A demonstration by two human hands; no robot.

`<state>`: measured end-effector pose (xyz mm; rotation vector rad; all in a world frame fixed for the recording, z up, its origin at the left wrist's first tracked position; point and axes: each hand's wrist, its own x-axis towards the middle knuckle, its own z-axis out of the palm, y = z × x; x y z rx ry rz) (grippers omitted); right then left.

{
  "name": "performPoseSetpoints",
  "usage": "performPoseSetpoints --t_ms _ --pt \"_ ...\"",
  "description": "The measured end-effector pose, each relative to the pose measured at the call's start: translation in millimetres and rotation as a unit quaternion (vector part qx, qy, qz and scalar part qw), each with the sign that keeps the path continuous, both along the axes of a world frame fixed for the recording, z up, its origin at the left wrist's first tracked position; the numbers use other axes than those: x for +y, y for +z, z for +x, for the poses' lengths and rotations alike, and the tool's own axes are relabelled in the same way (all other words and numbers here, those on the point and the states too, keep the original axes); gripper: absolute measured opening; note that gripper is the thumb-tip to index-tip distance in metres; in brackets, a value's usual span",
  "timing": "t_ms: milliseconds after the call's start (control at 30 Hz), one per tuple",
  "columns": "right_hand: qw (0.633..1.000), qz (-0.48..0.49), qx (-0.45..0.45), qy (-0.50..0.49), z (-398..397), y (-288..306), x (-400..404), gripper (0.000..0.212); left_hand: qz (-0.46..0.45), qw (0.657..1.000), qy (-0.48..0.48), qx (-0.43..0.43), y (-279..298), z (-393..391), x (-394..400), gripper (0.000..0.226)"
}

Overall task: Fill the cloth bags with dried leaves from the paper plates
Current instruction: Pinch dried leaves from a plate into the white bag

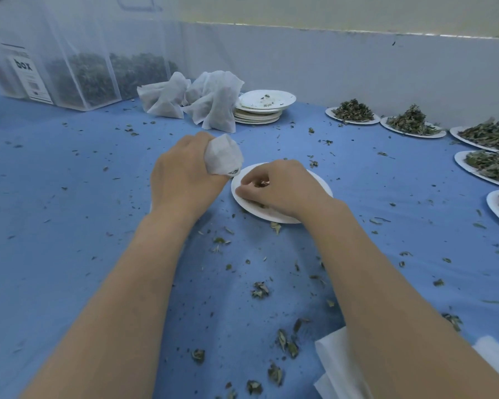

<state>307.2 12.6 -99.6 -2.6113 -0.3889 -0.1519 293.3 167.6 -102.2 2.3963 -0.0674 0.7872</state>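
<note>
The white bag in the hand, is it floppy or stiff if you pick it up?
Probably floppy: the bag crumples where the left hand grips it. Likely light too, as it's thin cloth with only dried leaves inside. The filled bags behind sag the same way.

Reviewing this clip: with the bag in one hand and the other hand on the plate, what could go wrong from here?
1. The left hand grips the cloth bag bunched, mouth narrow, so leaves pinched by the right hand may miss and join the scattered leaves on the blue table cover.
2. The near paper plate looks light; scraping could slide it.
</note>
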Motion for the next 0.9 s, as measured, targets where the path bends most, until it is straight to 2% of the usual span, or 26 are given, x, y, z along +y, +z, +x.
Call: performPoseSetpoints --t_ms 167,300,367,467,533,733,900 --pt "0.999 -0.041 0.000 -0.006 -1 4 -3 0.016 -0.003 1.000 0.003 0.008 0 0 0 0.032" --pt "0.998 0.019 0.052 0.004 -5 17 -20 0.008 -0.001 1.000 0.005 0.014 1 0 1 0.032" --pt "0.997 -0.011 0.060 -0.039 -6 22 -24 0.021 -0.001 1.000 0.006 0.018 1 0 0 0.034" --pt "0.978 -0.147 0.101 -0.104 -4 26 -22 0.049 0.000 1.000 0.001 0.023 0 -1 0 0.035" --pt "0.970 -0.180 0.126 -0.107 -4 26 -14 0.053 -0.002 1.000 -0.001 0.026 0 -1 -1 0.035" --pt "0.983 -0.150 0.104 -0.033 -13 24 0 0.034 0.007 1.000 -0.001 0.028 1 -1 -1 0.034" --pt "0.985 -0.152 0.077 -0.038 -14 24 1 0.027 0.015 0.999 -0.004 0.032 0 0 -1 0.035"
